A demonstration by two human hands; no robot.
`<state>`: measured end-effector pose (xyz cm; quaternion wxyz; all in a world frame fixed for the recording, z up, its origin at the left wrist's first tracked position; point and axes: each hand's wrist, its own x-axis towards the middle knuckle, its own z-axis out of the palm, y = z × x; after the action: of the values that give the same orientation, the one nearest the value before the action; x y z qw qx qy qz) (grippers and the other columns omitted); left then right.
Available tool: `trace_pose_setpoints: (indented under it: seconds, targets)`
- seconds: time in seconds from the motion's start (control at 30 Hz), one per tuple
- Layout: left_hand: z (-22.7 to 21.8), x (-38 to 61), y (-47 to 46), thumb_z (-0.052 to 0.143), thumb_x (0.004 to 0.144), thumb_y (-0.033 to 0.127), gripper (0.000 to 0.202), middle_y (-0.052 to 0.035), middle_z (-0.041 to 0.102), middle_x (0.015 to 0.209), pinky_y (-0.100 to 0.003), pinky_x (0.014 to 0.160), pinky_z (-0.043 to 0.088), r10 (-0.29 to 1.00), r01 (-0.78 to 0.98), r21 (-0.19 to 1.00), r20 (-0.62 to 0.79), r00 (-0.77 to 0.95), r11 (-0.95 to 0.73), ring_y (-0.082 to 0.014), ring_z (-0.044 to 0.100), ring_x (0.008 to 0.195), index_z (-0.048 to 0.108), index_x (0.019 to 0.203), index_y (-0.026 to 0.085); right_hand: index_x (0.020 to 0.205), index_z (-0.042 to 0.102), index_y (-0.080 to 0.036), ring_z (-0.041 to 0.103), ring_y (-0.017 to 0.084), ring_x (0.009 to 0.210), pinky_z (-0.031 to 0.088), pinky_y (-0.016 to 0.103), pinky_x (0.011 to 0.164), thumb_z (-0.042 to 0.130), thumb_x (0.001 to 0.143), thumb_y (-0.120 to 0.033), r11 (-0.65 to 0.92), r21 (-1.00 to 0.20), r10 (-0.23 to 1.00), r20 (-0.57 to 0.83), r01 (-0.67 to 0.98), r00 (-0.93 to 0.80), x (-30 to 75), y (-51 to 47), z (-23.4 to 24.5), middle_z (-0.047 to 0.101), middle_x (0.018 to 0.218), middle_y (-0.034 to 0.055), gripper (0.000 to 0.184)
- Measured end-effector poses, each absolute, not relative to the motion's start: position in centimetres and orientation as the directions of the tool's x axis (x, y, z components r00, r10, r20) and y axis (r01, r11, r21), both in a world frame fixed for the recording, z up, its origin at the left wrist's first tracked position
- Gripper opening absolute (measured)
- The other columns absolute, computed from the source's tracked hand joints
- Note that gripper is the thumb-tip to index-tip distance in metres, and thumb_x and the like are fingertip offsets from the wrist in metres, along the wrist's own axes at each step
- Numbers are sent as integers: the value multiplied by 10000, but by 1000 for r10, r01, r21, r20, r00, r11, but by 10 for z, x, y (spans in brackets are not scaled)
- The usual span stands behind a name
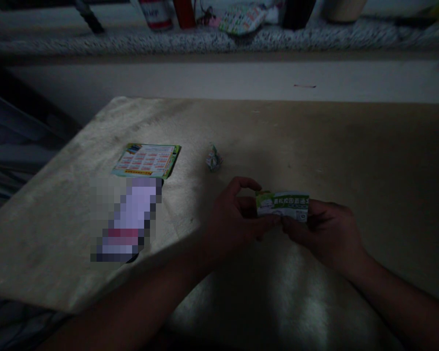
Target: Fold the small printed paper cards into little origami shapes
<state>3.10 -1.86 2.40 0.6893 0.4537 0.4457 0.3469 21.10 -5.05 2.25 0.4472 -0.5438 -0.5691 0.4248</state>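
Both my hands hold a small folded printed paper (283, 204), white and green, just above the pale table (314, 141) near its front middle. My left hand (234, 219) pinches the paper's left end with thumb and curled fingers. My right hand (324, 231) grips its right end and lower edge. A tiny folded paper piece (214, 158) sits on the table beyond my left hand. Further left, a printed leaflet (146, 160) lies flat.
A blurred-out oblong object (126, 219) lies below the leaflet at the left. Behind the table runs a speckled ledge (205, 39) with cans, a patterned pouch (241, 18) and pots. The room is dim. The table's left edge drops off to dark floor.
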Motion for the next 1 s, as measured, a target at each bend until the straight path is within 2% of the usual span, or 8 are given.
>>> trace_pose_setpoints:
  seconds: [0.2, 0.4, 0.57, 0.83, 1.0]
  targets:
    - [26, 32, -20, 900, 618, 280, 615, 13, 739, 723, -163, 394, 467, 883, -71, 935, -302, 359, 349, -95, 593, 438, 479, 1062, 223, 774, 772, -230, 709, 159, 540, 579, 225, 485, 725, 697, -174, 37, -967, 999, 35, 254, -15, 210, -50, 23, 766, 650, 4, 106]
    - [24, 29, -18, 904, 620, 283, 618, -3, 758, 770, -148, 395, 460, 890, -78, 939, -287, 356, 334, -99, 618, 470, 480, 1065, 219, 818, 771, -228, 727, 161, 589, 608, 239, 537, 762, 753, -217, 47, -983, 997, 35, 176, -73, 216, -53, 20, 771, 689, 10, 66]
    - [24, 27, -17, 896, 644, 282, 605, -4, 762, 775, -152, 397, 460, 880, -47, 942, -292, 374, 332, -83, 590, 447, 481, 1081, 226, 874, 780, -233, 762, 186, 684, 636, 271, 623, 749, 755, -181, 47, -981, 998, 38, 189, -50, 216, -53, 17, 804, 800, 31, 134]
    - [26, 29, -20, 887, 647, 297, 566, -2, 759, 777, -157, 414, 458, 884, -52, 942, -289, 367, 330, -92, 608, 466, 491, 1046, 229, 786, 783, -237, 696, 152, 522, 583, 232, 485, 760, 729, -207, 56, -983, 997, 47, 173, -56, 213, -52, 21, 755, 637, 4, 69]
    - [26, 26, -17, 892, 641, 290, 601, -1, 750, 773, -156, 421, 460, 880, -25, 946, -289, 376, 322, -93, 606, 483, 484, 1078, 229, 782, 780, -237, 698, 150, 530, 574, 226, 483, 750, 712, -169, 30, -982, 1000, 28, 186, -13, 214, -52, 21, 772, 667, 4, 102]
